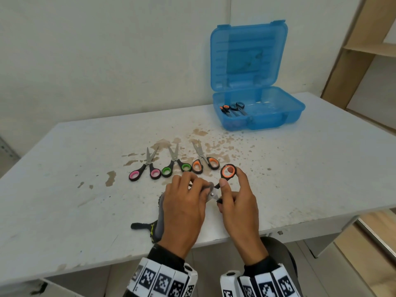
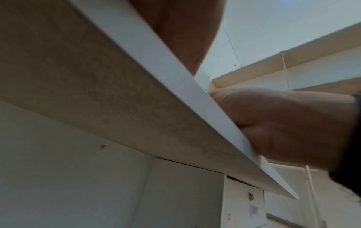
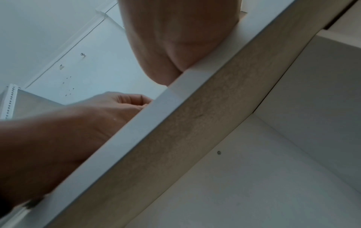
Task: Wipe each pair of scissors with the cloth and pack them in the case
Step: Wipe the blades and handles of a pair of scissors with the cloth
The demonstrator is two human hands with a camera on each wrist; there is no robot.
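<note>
Head view: an orange-handled pair of scissors (image 1: 225,181) is held just above the near edge of the worktop (image 1: 64,168), at 6 o'clock from the open blue case (image 1: 259,112). The fingers of the right hand (image 1: 237,202) are clamped on its black handle, while those of the left hand (image 1: 184,202) are curled round the grey cloth (image 1: 159,221) and pressed on the blades. A cut or snagged cloth is judged the main risk, should the blades be drawn edge-first through the fold; a dropped pair over the edge is another. Black handles with an orange ring lining and a bright pivot screw are shown. Three pairs are left at 12 o'clock of the hands; a few lie in the case.
</note>
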